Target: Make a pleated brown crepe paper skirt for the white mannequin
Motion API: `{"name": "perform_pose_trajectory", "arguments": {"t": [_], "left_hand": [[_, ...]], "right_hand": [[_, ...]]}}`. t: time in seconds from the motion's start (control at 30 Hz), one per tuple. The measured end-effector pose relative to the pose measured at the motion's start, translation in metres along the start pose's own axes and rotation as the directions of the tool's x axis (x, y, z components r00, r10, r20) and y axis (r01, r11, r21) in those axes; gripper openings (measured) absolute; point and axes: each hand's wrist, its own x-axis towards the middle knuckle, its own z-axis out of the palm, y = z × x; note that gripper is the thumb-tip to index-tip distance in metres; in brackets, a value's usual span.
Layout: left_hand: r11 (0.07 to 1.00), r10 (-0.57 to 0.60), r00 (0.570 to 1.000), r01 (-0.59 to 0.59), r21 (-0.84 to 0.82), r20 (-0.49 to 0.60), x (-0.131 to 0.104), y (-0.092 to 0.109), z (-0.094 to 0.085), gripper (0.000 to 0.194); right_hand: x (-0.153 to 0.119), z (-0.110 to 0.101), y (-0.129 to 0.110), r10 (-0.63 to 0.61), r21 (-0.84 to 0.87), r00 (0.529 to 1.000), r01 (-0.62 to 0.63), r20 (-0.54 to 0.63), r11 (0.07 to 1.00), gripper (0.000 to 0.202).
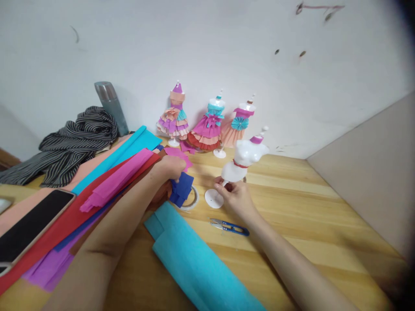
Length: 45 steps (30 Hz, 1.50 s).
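A small white mannequin bust (pixel 248 155), with a magenta band at its neck and a red band at its waist, leans on its stand. My right hand (pixel 235 194) is closed round the stand's stem just below the torso, above the round white base (pixel 214 198). Over the pile of coloured crepe paper, my left hand (pixel 171 167) points downward beside a folded dark blue piece (pixel 182 189) and pink scraps (pixel 180 156). Its fingers are mostly hidden, so what they hold does not show. A roll of tape (pixel 195 198) lies partly under the blue piece.
Blue-handled thread snips (pixel 230 226) lie near my right wrist. A wide teal paper sheet (pixel 197 259) crosses the front. Three dressed mannequins (pixel 210 125) stand by the wall. At left are a phone (pixel 35 226), a striped cloth (pixel 78 138) and a bottle (pixel 113 108).
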Motion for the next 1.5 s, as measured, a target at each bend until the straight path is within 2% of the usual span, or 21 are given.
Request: {"name": "perform_pose_trajectory", "arguments": {"t": [0.17,0.3,0.4,0.47,0.5,0.57,0.63,0.67,0.7,0.8,0.9,1.03,1.1,1.13,1.27,1.37,1.47,1.5], "left_hand": [[1.0,-0.012,0.991,0.014,0.014,-0.131,-0.016,-0.011,-0.014,0.017],[0.989,-0.125,0.965,0.14,0.046,-0.232,-0.037,-0.022,-0.027,0.022],[0.965,-0.228,0.925,0.256,0.056,-0.303,-0.056,-0.027,-0.035,0.027],[0.936,-0.308,0.883,0.347,0.051,-0.353,-0.068,-0.03,-0.04,0.029],[0.913,-0.361,0.853,0.407,0.045,-0.378,-0.073,-0.031,-0.042,0.029],[0.87,-0.435,0.8,0.491,0.036,-0.412,-0.079,-0.034,-0.044,0.029],[0.85,-0.468,0.776,0.527,0.028,-0.423,-0.079,-0.039,-0.043,0.028],[0.849,-0.472,0.777,0.528,0.022,-0.416,-0.077,-0.042,-0.042,0.027],[0.851,-0.476,0.781,0.525,0.012,-0.405,-0.073,-0.046,-0.04,0.027],[0.87,-0.468,0.811,0.494,-0.019,-0.35,-0.06,-0.058,-0.033,0.027],[0.895,-0.432,0.846,0.446,-0.028,-0.312,-0.05,-0.068,-0.028,0.025],[0.953,-0.3,0.919,0.297,-0.051,-0.258,-0.045,-0.072,-0.027,0.013],[0.974,-0.227,0.94,0.216,-0.069,-0.256,-0.045,-0.072,-0.029,0.011],[0.98,-0.197,0.944,0.182,-0.08,-0.265,-0.046,-0.071,-0.031,0.012],[0.986,-0.136,0.928,0.094,-0.134,-0.348,-0.051,-0.067,-0.038,0.015],[0.957,-0.148,0.863,0.002,-0.29,-0.484,-0.058,-0.059,-0.043,0.017],[0.83,-0.216,0.755,-0.191,-0.523,-0.619,-0.064,-0.047,-0.047,0.021],[0.782,-0.232,0.736,-0.247,-0.572,-0.635,-0.066,-0.042,-0.048,0.022]], "right_hand": [[0.002,-0.006,-0.001,0.009,-0.15,0.998,0.001,0.064,0.989,0.033],[0.005,-0.022,-0.009,0.028,-0.289,0.996,-0.003,0.081,0.957,0.031],[0.002,-0.039,-0.023,0.084,-0.411,0.983,-0.009,0.166,0.912,0.028],[-0.005,-0.045,-0.036,0.203,-0.609,0.928,0.032,0.313,0.793,0.039],[-0.01,-0.045,-0.043,0.235,-0.646,0.891,0.081,0.388,0.759,0.039],[-0.024,-0.04,-0.058,0.241,-0.592,0.782,0.194,0.574,0.782,0.034],[-0.04,-0.028,-0.071,0.169,-0.488,0.684,0.304,0.71,0.818,0.017],[-0.048,-0.02,-0.077,0.147,-0.463,0.639,0.36,0.755,0.81,0.014],[-0.055,-0.013,-0.083,0.15,-0.466,0.608,0.403,0.78,0.788,0.019],[-0.071,0.005,-0.094,0.174,-0.49,0.557,0.49,0.812,0.721,0.031],[-0.076,0.012,-0.098,0.194,-0.497,0.533,0.512,0.823,0.701,0.022],[-0.073,0.011,-0.096,0.198,-0.487,0.51,0.529,0.837,0.695,0.019],[-0.072,0.01,-0.095,0.188,-0.478,0.509,0.53,0.84,0.7,0.019],[-0.072,0.01,-0.095,0.181,-0.479,0.523,0.517,0.833,0.709,0.019],[-0.072,0.018,-0.093,0.106,-0.465,0.669,0.386,0.736,0.796,0.015],[-0.073,0.026,-0.086,0.045,-0.41,0.722,0.339,0.69,0.847,0.015],[-0.073,0.032,-0.079,0.036,-0.377,0.734,0.306,0.678,0.874,0.017],[-0.072,0.032,-0.077,0.035,-0.359,0.741,0.283,0.671,0.889,0.016]]}}
